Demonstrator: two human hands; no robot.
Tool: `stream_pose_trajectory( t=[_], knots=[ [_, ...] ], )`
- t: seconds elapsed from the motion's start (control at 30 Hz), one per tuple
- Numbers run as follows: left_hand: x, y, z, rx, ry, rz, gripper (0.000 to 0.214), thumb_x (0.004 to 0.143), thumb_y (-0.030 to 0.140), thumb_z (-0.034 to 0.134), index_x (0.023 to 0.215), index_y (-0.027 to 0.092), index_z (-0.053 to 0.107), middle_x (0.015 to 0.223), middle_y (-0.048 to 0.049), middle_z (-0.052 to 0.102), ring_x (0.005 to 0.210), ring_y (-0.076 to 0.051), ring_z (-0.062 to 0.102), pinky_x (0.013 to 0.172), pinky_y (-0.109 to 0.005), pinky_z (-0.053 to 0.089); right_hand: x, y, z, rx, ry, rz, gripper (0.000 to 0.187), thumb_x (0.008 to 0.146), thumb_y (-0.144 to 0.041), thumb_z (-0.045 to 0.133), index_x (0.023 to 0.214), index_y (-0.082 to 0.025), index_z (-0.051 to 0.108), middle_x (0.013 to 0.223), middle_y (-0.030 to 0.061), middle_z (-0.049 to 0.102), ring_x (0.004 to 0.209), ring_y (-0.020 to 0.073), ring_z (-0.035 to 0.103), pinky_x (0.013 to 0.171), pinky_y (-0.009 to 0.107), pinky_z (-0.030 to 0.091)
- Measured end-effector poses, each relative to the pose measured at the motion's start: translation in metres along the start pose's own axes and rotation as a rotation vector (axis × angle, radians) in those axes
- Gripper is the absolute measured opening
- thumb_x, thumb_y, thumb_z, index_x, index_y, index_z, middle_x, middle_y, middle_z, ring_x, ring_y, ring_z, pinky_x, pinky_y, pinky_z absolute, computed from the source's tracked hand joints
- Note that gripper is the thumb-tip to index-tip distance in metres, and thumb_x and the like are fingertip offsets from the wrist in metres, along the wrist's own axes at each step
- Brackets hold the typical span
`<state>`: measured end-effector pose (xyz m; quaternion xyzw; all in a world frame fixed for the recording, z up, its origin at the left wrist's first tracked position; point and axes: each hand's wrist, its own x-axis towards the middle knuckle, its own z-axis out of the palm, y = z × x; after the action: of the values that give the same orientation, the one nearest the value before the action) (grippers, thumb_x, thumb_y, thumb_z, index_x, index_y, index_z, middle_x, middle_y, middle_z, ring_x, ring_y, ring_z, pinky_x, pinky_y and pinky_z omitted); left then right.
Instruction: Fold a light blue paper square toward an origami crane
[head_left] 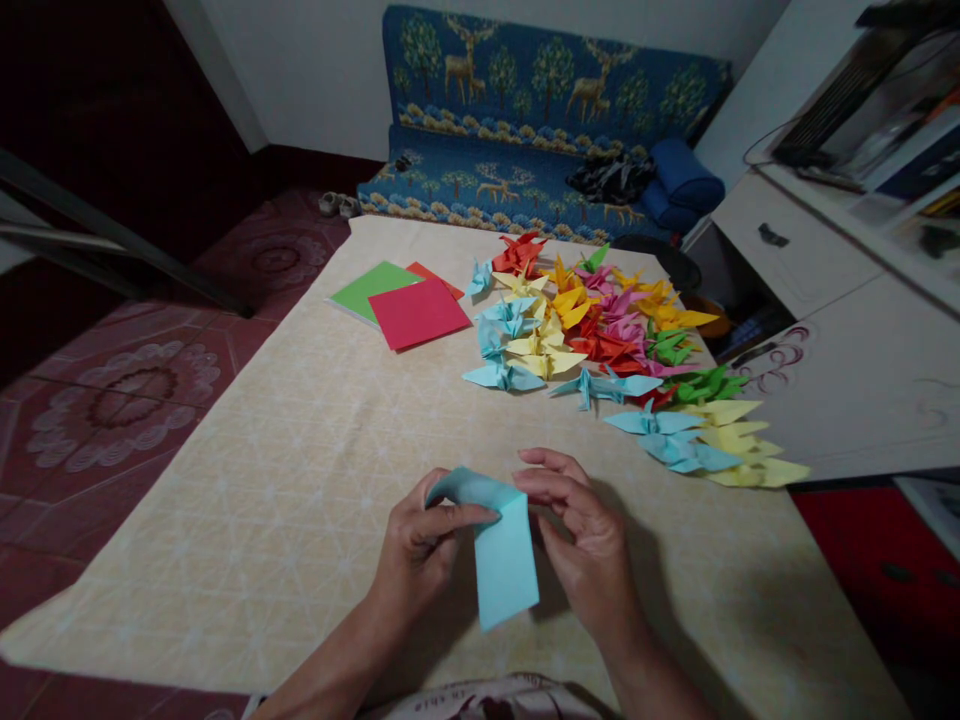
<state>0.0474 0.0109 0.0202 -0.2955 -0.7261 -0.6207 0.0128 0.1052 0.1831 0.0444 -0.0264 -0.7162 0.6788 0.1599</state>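
Note:
A light blue sheet of origami paper [506, 570], partly folded, is held above the near part of the table. My left hand [427, 540] pinches its upper left part, thumb on the front face, where a flap curls upward. At the sheet's upper right corner is my right hand [585, 530], its fingers spread and slightly bent, the fingertips close to the paper's edge. Whether they touch it I cannot tell. Beyond my hands lie many folded paper cranes; a light blue crane [592, 386] is among the nearest.
Red paper [420, 312] overlaps green paper [375, 288] on the pale tablecloth [300, 460]. Yellow cranes [742, 440] reach the table's right edge. A white cabinet [862, 350] stands at right, a blue patterned sofa [480, 160] behind, and a metal frame [135, 255] at left.

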Motion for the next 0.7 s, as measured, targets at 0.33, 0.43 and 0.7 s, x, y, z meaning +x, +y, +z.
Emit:
stream_pose_trajectory(
  t=[0.33, 0.43, 0.7],
  knots=[
    [0.003, 0.006, 0.001, 0.046, 0.000, -0.083, 0.028, 0.077, 0.004, 0.056, 0.084, 0.021, 0.078, 0.073, -0.0031, 0.061, 0.063, -0.012, 0.057, 0.055, -0.021, 0.044, 0.002, -0.001, -0.005, -0.065, -0.072, 0.012, 0.023, 0.088, -0.010, 0.057, 0.093, -0.027, 0.073, 0.115, 0.0060, 0.058, 0.103, 0.0175, 0.062, 0.088, 0.031, 0.050],
    [0.002, 0.008, -0.001, -0.009, -0.025, -0.200, 0.016, 0.080, 0.015, 0.063, 0.086, 0.019, 0.077, 0.074, -0.0042, 0.063, 0.064, -0.014, 0.059, 0.056, -0.023, 0.044, 0.002, 0.003, -0.005, -0.081, -0.039, 0.013, 0.016, 0.087, -0.014, 0.062, 0.090, -0.026, 0.072, 0.107, 0.0052, 0.062, 0.101, 0.0177, 0.062, 0.084, 0.028, 0.051],
    [0.000, 0.011, -0.010, -0.145, -0.088, -0.341, 0.035, 0.096, 0.034, 0.045, 0.086, 0.022, 0.076, 0.074, -0.0035, 0.061, 0.077, -0.017, 0.058, 0.074, -0.029, 0.045, -0.002, 0.009, -0.005, -0.112, 0.054, 0.069, 0.007, 0.084, -0.016, 0.064, 0.083, -0.023, 0.068, 0.094, 0.0035, 0.065, 0.088, 0.0160, 0.063, 0.075, 0.024, 0.050]
  ],
)
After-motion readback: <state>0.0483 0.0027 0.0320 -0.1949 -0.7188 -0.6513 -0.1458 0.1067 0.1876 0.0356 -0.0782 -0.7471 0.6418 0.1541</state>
